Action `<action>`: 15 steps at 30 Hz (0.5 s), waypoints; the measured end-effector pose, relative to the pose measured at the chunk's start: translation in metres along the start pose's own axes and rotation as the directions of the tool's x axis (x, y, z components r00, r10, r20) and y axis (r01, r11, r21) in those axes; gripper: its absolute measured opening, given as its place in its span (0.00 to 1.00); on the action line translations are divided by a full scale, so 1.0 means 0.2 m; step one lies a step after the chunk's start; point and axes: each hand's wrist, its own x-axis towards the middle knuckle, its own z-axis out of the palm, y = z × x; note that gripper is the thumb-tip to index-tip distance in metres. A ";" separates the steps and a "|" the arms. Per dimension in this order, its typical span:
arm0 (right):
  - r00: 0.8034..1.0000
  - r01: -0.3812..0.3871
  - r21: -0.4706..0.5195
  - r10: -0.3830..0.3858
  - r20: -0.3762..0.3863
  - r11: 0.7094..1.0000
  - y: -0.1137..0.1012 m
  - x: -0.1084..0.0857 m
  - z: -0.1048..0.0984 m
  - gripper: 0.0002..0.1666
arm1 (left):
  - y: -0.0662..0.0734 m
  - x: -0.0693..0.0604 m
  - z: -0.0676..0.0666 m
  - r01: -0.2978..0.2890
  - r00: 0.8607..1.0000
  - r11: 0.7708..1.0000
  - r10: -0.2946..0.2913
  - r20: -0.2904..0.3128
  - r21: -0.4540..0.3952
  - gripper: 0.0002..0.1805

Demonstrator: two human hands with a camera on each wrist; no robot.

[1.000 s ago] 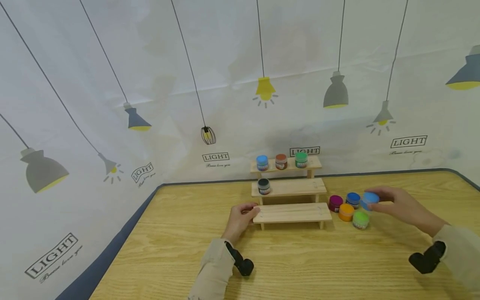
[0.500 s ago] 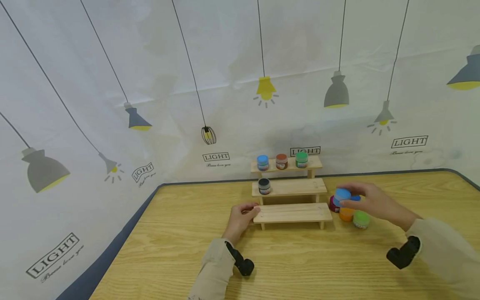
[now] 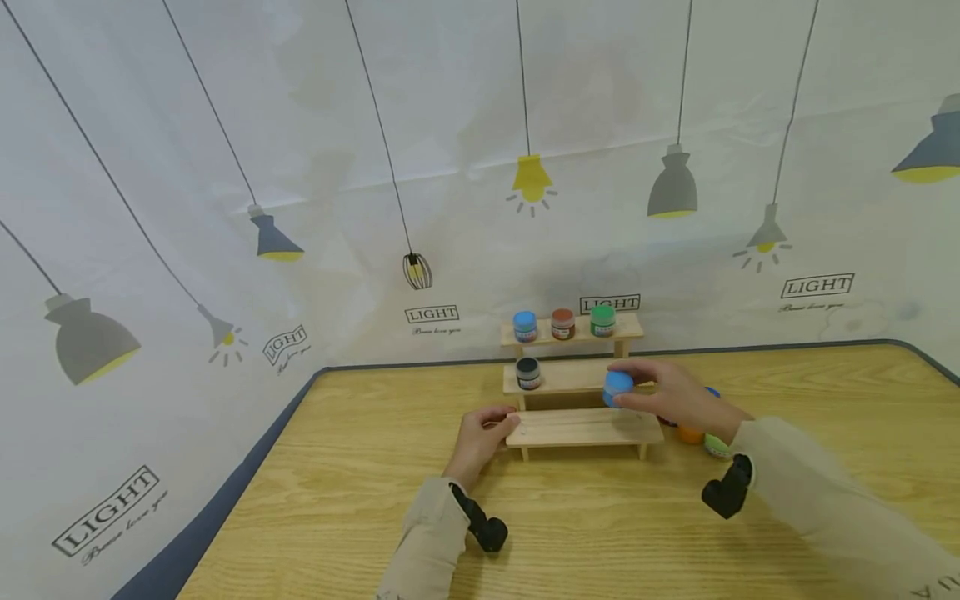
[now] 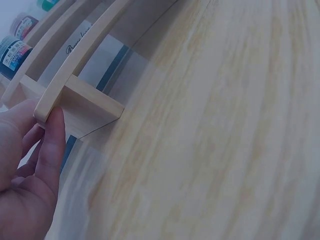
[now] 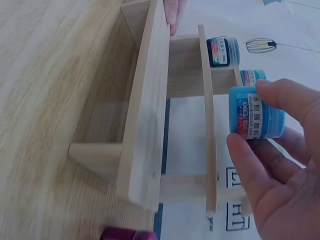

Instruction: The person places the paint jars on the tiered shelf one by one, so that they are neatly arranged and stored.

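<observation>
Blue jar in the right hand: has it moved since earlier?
Yes: the blue jar has gone left, from right of the wooden rack to overlapping its right part in the head view.

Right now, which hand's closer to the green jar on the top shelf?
The right hand: it holds a blue jar by the middle shelf, below the green jar. The left hand is farther, gripping the left end of the bottom shelf.

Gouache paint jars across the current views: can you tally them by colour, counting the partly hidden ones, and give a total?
Light blue jars: 2
Reddish-brown jar: 1
Green jar: 1
Black jar: 1
Dark blue jar: 1
Magenta jar: 1
Orange jar: 1
Light green jar: 1
Total: 9
</observation>
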 end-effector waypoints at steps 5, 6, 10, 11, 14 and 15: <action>1.000 0.011 -0.008 -0.011 0.001 1.000 -0.02 0.08 0.06 0.29 | 0.00 0.00 0.00 -0.006 1.000 1.000 0.006 0.006 0.001 0.14; 1.000 0.013 -0.012 -0.013 0.002 1.000 -0.02 0.10 0.07 0.29 | 0.00 0.00 0.00 -0.009 1.000 1.000 0.009 0.008 0.003 0.14; 1.000 0.012 -0.010 -0.012 0.007 1.000 -0.05 0.15 0.10 0.28 | 0.00 -0.01 0.00 -0.012 1.000 1.000 0.012 0.013 0.007 0.14; 1.000 0.010 -0.007 -0.010 0.007 1.000 -0.05 0.17 0.11 0.28 | 0.00 -0.01 -0.01 -0.016 1.000 1.000 0.016 0.014 0.008 0.14; 1.000 0.013 0.000 -0.013 -0.002 1.000 -0.06 0.20 0.13 0.28 | 0.00 -0.01 -0.01 -0.015 1.000 1.000 0.014 0.014 0.010 0.14; 1.000 0.016 0.007 -0.016 -0.009 1.000 -0.05 0.21 0.13 0.27 | 0.00 -0.01 -0.01 -0.014 1.000 1.000 0.014 0.014 0.009 0.14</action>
